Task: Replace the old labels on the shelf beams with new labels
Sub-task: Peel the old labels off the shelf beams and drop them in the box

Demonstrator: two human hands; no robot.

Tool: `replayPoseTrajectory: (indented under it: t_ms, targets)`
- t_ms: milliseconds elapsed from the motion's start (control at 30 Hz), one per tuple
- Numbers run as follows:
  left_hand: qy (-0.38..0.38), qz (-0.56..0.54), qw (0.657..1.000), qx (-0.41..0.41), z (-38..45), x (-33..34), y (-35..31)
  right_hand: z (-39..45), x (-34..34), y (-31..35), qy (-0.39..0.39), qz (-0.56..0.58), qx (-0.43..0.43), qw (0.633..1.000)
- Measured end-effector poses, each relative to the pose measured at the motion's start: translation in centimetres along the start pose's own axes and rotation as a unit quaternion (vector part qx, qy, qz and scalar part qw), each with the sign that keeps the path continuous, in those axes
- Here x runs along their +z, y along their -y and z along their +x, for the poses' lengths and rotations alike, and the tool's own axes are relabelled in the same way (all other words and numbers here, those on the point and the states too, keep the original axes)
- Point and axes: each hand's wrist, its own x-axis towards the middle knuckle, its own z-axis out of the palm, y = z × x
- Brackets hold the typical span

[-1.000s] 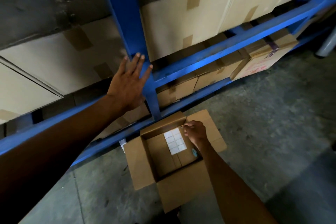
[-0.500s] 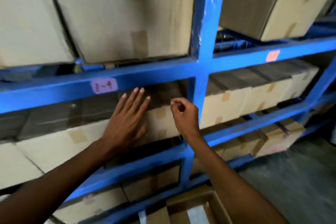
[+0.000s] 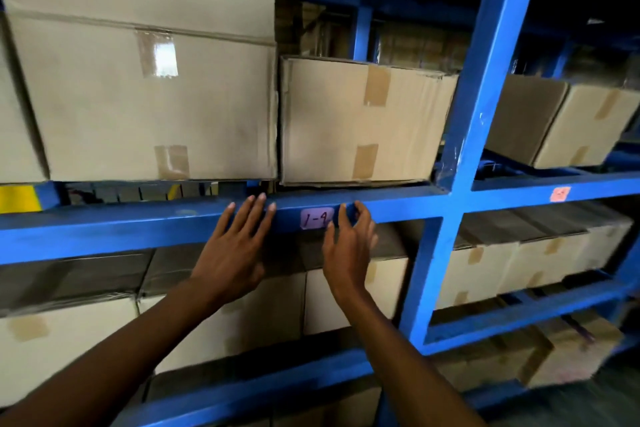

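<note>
Left hand: the left hand (image 3: 239,246) lies flat with fingers straight and slightly spread, fingertips resting on the face of the blue shelf beam (image 3: 138,222); it holds nothing.
Right hand: the right hand (image 3: 349,246) is raised at the same beam, thumb and forefinger curved toward each other at the right edge of the pink label (image 3: 316,218). Whether they already pinch that edge, or hold a small new label, is too blurred to tell.
Label position: the pink label, handwritten "1-4", is stuck on the beam face between the two hands, just right of the left fingertips and touching or nearly touching the right fingers.
Other label: an orange label (image 3: 560,193) sits on the next beam, well to the right of the right hand, past the blue upright (image 3: 460,163).
Above the hands: taped cardboard boxes (image 3: 360,121) rest on the beam.
Step, as I judge it: starting to lift the old label's right edge.
Risk, tearing: a fast or shallow peel would likely rip the paper and leave scraps or glue.
Risk, poor bond: residue on the paint could keep a new label from lying flat.
Risk, grip: a nail slipping off the thin edge would only scuff it.
</note>
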Motion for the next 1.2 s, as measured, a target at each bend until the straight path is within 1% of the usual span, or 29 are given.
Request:
replayPoseTrajectory:
  t_ms: [67, 167, 233, 367, 467, 600, 733, 833, 900, 933, 967, 1100, 1200]
  targets:
    - [-0.005, -0.019, 1.000, -0.013, 0.2, 0.2, -0.4, -0.4, 0.4, 0.3, 0.004, -0.029, -0.005, 1.000]
    - [-0.008, -0.029, 0.999, -0.027, 0.2, 0.5, -0.9, -0.6, 0.8, 0.9, -0.002, -0.037, -0.015, 0.999]
    - [-0.013, -0.029, 0.999, -0.032, 0.3, 0.8, -0.9, -0.5, 1.1, 1.2, -0.006, -0.031, -0.013, 0.999]
    - [-0.021, -0.051, 0.998, -0.032, 0.5, 0.8, -0.9, -0.1, 0.9, 1.2, -0.044, 0.019, 0.012, 0.999]
    - [-0.021, -0.049, 0.998, -0.038, 0.4, 0.8, -1.1, 0.7, 0.4, 0.9, -0.047, 0.004, 0.011, 0.999]
    - [-0.017, -0.041, 0.998, -0.042, 0.5, 0.8, -1.2, 1.8, -0.3, 0.6, -0.027, -0.058, -0.033, 0.997]
    - [-0.016, -0.040, 0.998, -0.039, 0.2, 1.1, -1.3, 2.5, -0.7, 0.0, 0.023, -0.090, -0.078, 0.993]
    - [-0.004, -0.036, 0.999, -0.038, 0.2, 1.3, -1.0, 2.1, -1.2, -0.4, 0.091, -0.043, -0.100, 0.990]
    - [-0.010, -0.029, 0.999, -0.040, 0.2, 1.3, -0.6, 1.8, -1.5, -0.6, 0.127, 0.020, -0.095, 0.987]
    - [-0.016, -0.040, 0.999, -0.013, 1.5, 1.1, -3.4, 1.9, -3.9, -3.3, 0.119, 0.045, -0.065, 0.990]
    - [-0.013, -0.042, 0.999, -0.002, 1.8, 1.0, -4.0, 1.9, -4.7, -4.0, 0.118, 0.074, -0.046, 0.989]
    - [-0.042, -0.029, 0.999, -0.017, 1.2, 0.3, -3.4, 2.5, -6.9, -5.1, 0.101, 0.238, 0.033, 0.965]
    - [-0.059, -0.016, 0.998, -0.006, 0.9, 0.4, -3.2, 3.0, -8.0, -5.8, 0.097, 0.250, 0.069, 0.961]
